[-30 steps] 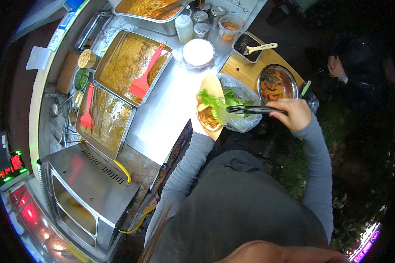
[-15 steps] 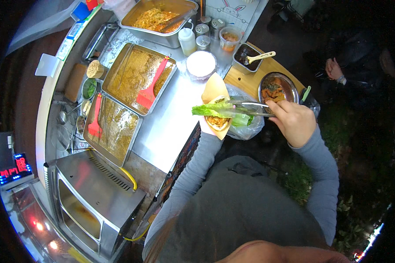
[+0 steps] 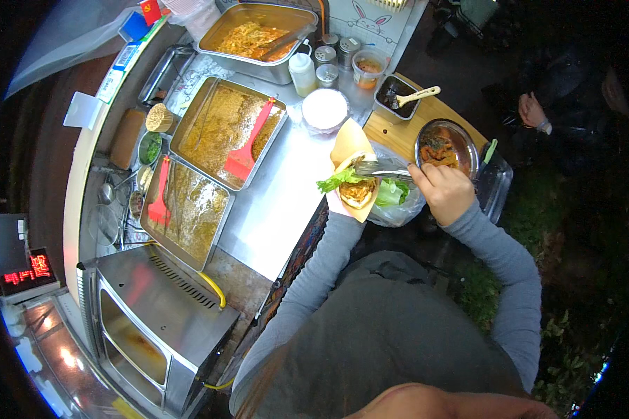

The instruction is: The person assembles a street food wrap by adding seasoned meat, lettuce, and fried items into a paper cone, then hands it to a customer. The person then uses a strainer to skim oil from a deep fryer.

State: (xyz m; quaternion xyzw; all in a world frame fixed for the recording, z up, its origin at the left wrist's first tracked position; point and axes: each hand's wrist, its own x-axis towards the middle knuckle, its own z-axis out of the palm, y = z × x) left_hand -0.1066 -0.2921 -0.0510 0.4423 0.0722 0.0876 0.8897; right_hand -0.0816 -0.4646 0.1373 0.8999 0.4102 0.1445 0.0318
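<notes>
- Our right hand (image 3: 446, 190) is clenched around a pair of metal tongs (image 3: 384, 170), whose tips sit on the filled flatbread in its tan paper sleeve (image 3: 354, 183).
- Our left hand is hidden beneath that paper sleeve; the grey sleeve of the left forearm (image 3: 314, 272) runs up to it, and we cannot tell how the fingers lie.
- A green lettuce leaf (image 3: 335, 181) lies across the flatbread, sticking out on its left side.
- A clear plastic bag of lettuce (image 3: 397, 199) sits just right of the flatbread, partly under the tongs.
- A round steel bowl of orange-red pickled vegetables (image 3: 440, 145) stands up and right of the flatbread, on a wooden board (image 3: 391, 133).
- A white round lidded tub (image 3: 324, 109) stands just above the flatbread.
- Two rectangular steel trays (image 3: 223, 129) of golden crumbs, each with a red plastic spatula (image 3: 248, 143), lie left of the flatbread on the steel counter (image 3: 279, 209).
- A steel oven box (image 3: 154, 321) stands well below and left of the flatbread.
- Another person's hand (image 3: 531, 110) shows far to the right of the flatbread.
</notes>
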